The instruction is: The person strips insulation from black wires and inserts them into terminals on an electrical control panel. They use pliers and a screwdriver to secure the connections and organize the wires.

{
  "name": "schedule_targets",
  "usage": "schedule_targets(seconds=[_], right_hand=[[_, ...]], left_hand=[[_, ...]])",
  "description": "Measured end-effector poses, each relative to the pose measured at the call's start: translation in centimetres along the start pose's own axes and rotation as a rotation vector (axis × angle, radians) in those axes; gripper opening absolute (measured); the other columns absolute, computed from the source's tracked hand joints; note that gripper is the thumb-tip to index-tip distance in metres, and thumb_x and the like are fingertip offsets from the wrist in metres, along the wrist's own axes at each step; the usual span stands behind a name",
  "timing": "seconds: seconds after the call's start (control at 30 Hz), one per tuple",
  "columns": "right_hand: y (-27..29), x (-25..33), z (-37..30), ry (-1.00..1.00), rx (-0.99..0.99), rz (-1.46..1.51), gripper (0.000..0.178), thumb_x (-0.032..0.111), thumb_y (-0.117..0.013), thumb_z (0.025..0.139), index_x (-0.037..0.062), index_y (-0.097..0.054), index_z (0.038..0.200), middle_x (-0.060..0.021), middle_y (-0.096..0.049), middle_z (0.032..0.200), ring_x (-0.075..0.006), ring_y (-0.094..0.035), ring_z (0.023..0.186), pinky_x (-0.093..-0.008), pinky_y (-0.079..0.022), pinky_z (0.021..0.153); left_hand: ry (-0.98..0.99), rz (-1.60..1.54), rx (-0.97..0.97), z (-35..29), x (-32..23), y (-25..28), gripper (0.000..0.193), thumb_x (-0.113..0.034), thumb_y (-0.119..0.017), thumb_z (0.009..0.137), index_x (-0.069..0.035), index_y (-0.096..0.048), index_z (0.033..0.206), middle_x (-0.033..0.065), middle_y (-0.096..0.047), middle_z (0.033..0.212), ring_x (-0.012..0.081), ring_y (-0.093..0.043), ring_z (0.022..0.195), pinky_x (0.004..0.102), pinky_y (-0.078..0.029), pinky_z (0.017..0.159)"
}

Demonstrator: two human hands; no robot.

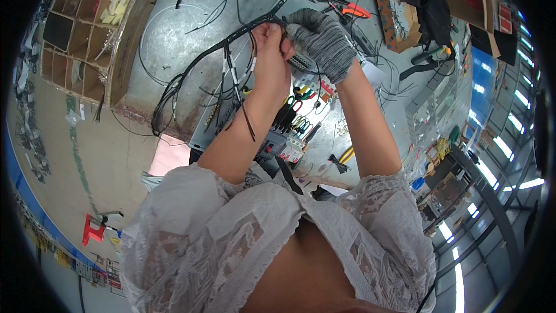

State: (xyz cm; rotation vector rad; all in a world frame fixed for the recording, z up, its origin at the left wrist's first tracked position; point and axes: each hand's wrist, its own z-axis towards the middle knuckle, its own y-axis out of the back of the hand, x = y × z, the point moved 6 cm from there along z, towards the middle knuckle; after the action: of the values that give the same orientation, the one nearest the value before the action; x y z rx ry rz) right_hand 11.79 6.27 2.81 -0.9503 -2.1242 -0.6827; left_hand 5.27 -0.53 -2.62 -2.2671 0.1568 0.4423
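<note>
Head cam: we see L hand (269, 37), bare, & R hand (323, 43) in a grey knit glove, close together just off center toward 12 o'clock. Black wire harness (240, 31) passes at their fingers, running from 12 o'clock round to approx. 9, over the metal bench (174, 40). L grip is bent in at the harness, R grip curled beside it; we can't tell what either pinches, if anything. Grey terminal block (300, 62) sits just below R hand. Breakers (291, 150) nr center, orange-handled pliers (356, 10) at 1, divided cardboard box (130, 40) at 10.
</note>
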Motion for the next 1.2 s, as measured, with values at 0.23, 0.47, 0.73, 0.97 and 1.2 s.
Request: schedule_targets(seconds=[0.23, 0.47, 0.73, 0.97, 1.2], right_hand=[[0.8, -0.9, 0.7, 0.143, -0.089, -0.232, 0.020, 0.009, -0.061, 0.085, -0.0019, -0.060, 0.102, -0.0061, -0.065, 0.086, -0.0112, -0.056, 0.075, -0.0253, -0.048, 0.070], [0.8, -0.5, 0.7, 0.295, -0.155, -0.416, 0.021, 0.009, -0.061, 0.084, -0.0012, -0.060, 0.101, -0.0095, -0.064, 0.087, -0.0168, -0.058, 0.078, -0.0280, -0.048, 0.074], [0.8, -2.4, 0.3, 0.322, -0.127, -0.210, 0.026, 0.008, -0.064, 0.075, -0.0012, -0.059, 0.099, -0.0134, -0.063, 0.092, -0.0209, -0.060, 0.083, -0.0306, -0.048, 0.074], [1.3, -1.9, 0.1, 0.406, -0.228, -0.340, 0.015, 0.006, -0.057, 0.082, -0.0005, -0.061, 0.096, -0.0162, -0.064, 0.087, -0.0285, -0.061, 0.079, -0.0328, -0.049, 0.073], [0.9, -1.9, 0.0, 0.210, -0.166, -0.134, 0.016, 0.009, -0.056, 0.085, 0.0008, -0.061, 0.098, -0.0154, -0.064, 0.088, -0.0279, -0.060, 0.078, -0.0334, -0.048, 0.073]], left_hand=[[-0.047, 0.330, 0.042, -1.5, -0.1, 0.6, 0.007, -0.018, -0.051, 0.094, -0.012, -0.047, 0.094, -0.0050, -0.046, 0.078, 0.0025, -0.036, 0.061, 0.0186, -0.029, 0.052], [-0.075, 0.419, 0.014, -3.0, -0.8, -0.5, 0.022, -0.027, -0.045, 0.097, -0.011, -0.049, 0.082, -0.0079, -0.040, 0.065, 0.0007, -0.030, 0.052, 0.0181, -0.023, 0.046], [-0.338, 0.751, 0.194, -4.0, -2.3, -3.7, 0.023, -0.021, -0.045, 0.097, -0.006, -0.049, 0.080, -0.0053, -0.041, 0.065, 0.0014, -0.034, 0.056, 0.0187, -0.029, 0.049], [-0.016, 0.386, 0.046, -3.4, -0.4, -1.0, 0.015, -0.021, -0.048, 0.096, -0.006, -0.048, 0.091, -0.0013, -0.048, 0.076, 0.0056, -0.043, 0.063, 0.0218, -0.036, 0.058], [-0.106, 0.312, -0.070, -2.3, 0.1, -1.5, 0.027, -0.013, -0.048, 0.095, -0.006, -0.036, 0.118, 0.0022, -0.046, 0.088, 0.0068, -0.043, 0.061, 0.0207, -0.037, 0.052]])
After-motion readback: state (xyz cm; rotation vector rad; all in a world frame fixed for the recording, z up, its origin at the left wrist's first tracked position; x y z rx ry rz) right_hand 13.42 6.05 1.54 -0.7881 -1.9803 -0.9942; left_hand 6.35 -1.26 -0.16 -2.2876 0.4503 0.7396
